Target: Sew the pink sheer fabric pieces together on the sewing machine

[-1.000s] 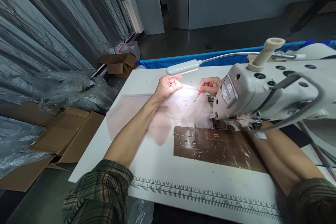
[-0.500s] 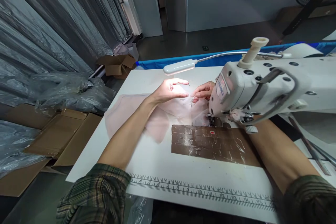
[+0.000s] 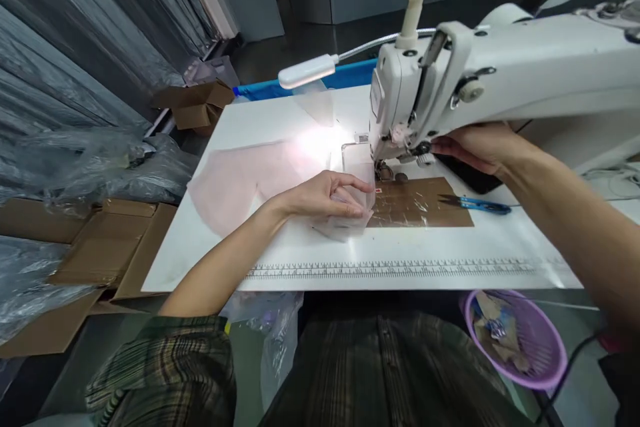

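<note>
Pale pink sheer fabric [image 3: 235, 170] lies across the left of the white table, with part of it by the presser foot [image 3: 381, 172] of a white sewing machine [image 3: 525, 67]. My left hand [image 3: 327, 197] is closed on the near part of the fabric, thumb and fingers pinching it left of the needle area. Beneath the machine's arm, my right hand [image 3: 480, 147] reaches in from the right. Its fingertips are close to the needle-side parts and partly hidden behind them, so whether they hold anything does not show. Blue thread snips [image 3: 480, 205] lie below it.
A lit lamp [image 3: 307, 71] on a bendable neck shines on the fabric. Brown tape [image 3: 425, 203] covers the table by the foot, and a printed ruler [image 3: 380, 269] runs along the front edge. A purple basket [image 3: 543, 353] with scraps stands below right. Cardboard boxes [image 3: 107, 240] stand left.
My view has tilted downward. My left hand has come nearer with the fabric. My right hand has left the fabric beyond the foot and moved right, under the machine's arm.
</note>
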Action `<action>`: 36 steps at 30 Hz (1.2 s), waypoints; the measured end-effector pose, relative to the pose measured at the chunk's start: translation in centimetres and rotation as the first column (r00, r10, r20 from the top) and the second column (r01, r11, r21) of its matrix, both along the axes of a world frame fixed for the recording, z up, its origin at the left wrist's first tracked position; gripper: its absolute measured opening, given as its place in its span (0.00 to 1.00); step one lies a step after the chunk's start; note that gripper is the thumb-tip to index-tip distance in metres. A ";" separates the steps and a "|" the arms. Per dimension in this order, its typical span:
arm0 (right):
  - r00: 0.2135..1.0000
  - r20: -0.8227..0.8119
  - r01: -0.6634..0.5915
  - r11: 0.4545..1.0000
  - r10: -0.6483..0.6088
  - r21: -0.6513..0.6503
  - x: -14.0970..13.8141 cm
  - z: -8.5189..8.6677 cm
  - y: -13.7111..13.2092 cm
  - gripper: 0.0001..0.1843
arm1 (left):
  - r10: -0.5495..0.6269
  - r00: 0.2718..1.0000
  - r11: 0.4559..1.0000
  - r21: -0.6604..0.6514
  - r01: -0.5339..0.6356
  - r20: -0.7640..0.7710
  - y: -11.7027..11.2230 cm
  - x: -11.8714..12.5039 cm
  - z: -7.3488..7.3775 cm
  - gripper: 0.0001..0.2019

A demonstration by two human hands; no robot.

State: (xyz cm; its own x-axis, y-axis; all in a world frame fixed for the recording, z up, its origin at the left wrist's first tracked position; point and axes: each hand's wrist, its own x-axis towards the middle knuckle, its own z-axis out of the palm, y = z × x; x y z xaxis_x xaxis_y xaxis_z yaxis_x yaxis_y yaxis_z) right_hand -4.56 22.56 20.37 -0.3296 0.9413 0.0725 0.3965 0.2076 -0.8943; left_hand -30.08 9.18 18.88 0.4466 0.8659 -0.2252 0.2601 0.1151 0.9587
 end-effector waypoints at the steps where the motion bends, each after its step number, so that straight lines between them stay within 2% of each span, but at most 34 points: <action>1: 0.999 -0.023 0.038 0.997 -0.039 -0.065 0.9 -0.2 -0.8 0.12 | -0.006 1.000 1.000 -0.013 0.006 -0.012 -0.3 0.4 -0.5 0.29; 3: 0.992 -0.025 0.117 0.986 -0.121 -0.119 3.2 -0.4 -2.6 0.11 | 0.017 0.999 0.999 -0.029 -0.018 -0.038 -0.6 1.1 -1.3 0.29; 6: 0.977 0.156 0.149 0.989 -0.148 0.001 7.1 -1.1 -5.5 0.10 | 0.078 0.995 0.997 -0.025 -0.080 -0.060 -0.7 1.6 -2.3 0.30; 7: 0.961 0.243 0.118 0.991 -0.130 0.064 8.2 -1.5 -6.3 0.10 | 0.091 0.994 0.995 -0.024 -0.093 -0.059 -0.7 1.7 -2.5 0.30; 9: 0.905 0.420 -0.031 0.974 -0.068 0.225 10.2 -2.7 -7.5 0.12 | 0.102 0.993 0.994 -0.028 -0.104 -0.055 -0.8 1.9 -2.7 0.31; 11: 0.842 0.540 -0.218 0.901 -0.021 0.376 11.5 -4.1 -7.9 0.17 | 0.099 0.993 0.994 -0.032 -0.101 -0.057 -0.8 2.1 -2.7 0.31; 14: 0.763 0.646 -0.386 0.803 0.001 0.455 12.1 -6.2 -7.6 0.23 | 0.066 0.995 0.997 -0.025 -0.068 -0.072 -1.1 2.4 -2.7 0.30; 18: 0.694 0.720 -0.426 0.789 -0.029 0.443 11.8 -7.4 -7.0 0.24 | -0.004 0.998 1.000 0.001 0.004 -0.061 -1.4 2.3 -2.5 0.28; 20: 0.709 0.702 -0.387 0.794 -0.070 0.469 11.2 -7.3 -7.4 0.24 | -0.027 0.999 1.000 0.013 0.027 -0.027 -1.5 2.1 -2.4 0.28; 23: 0.816 0.576 -0.319 0.794 -0.047 0.517 9.1 -6.3 -8.8 0.24 | -0.023 1.000 0.999 0.024 0.022 0.019 -1.5 1.8 -2.4 0.28; 25: 0.891 0.439 -0.334 0.821 0.116 0.463 6.8 -5.6 -9.9 0.24 | -0.001 1.000 0.999 0.035 0.000 0.030 -1.5 1.7 -2.4 0.29; 26: 0.899 0.374 -0.378 0.835 0.228 0.400 5.5 -5.3 -10.4 0.24 | 0.008 0.999 0.999 0.041 -0.009 0.033 -1.5 1.8 -2.5 0.29; 29: 0.855 0.220 -0.514 0.823 0.469 0.242 1.4 -4.9 -11.2 0.34 | 0.018 0.998 0.998 0.064 -0.022 0.059 -1.6 1.9 -2.6 0.31; 32: 0.829 0.121 -0.557 0.826 0.546 0.085 -0.8 -5.1 -10.9 0.39 | 0.060 0.997 0.989 0.131 -0.066 0.045 -1.8 1.8 -2.6 0.32; 36: 0.819 0.072 -0.551 0.816 0.569 -0.173 -0.5 -5.2 -10.2 0.23 | 0.145 0.989 0.958 0.254 -0.135 -0.024 -1.8 1.1 -2.6 0.33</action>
